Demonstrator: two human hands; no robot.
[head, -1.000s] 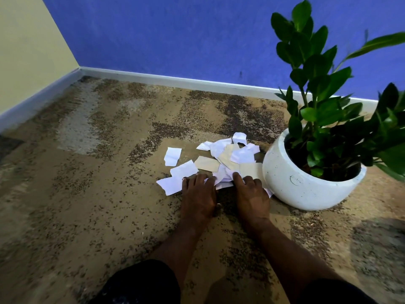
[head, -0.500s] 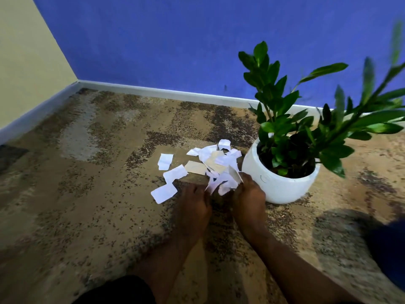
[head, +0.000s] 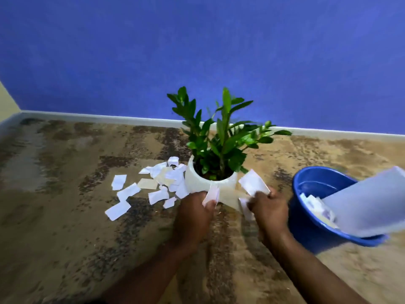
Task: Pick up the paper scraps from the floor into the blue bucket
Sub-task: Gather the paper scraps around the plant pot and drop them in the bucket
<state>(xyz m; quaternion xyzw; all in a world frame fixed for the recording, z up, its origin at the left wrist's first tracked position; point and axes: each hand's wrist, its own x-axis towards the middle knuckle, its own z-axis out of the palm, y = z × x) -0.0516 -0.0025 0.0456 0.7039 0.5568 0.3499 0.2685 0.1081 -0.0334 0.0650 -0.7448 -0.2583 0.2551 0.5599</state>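
Both hands are raised off the floor in front of the plant pot with a bunch of white and beige paper scraps (head: 230, 195) held between them. My left hand (head: 194, 218) pinches the left side of the bunch, my right hand (head: 268, 210) grips the right side. Several more paper scraps (head: 140, 189) lie on the floor to the left of the pot. The blue bucket (head: 306, 227) stands on the floor just right of my right hand, with scraps and a large pale sheet (head: 368, 205) inside it.
A white round pot (head: 197, 183) with a green leafy plant (head: 221, 139) stands right behind my hands. The floor is mottled brown. A blue wall with a white skirting board (head: 98, 116) runs along the back.
My hands closed on a bunch of scraps from the pile, lifted it off the floor and moved right. The view swung right, so the blue bucket came into sight.
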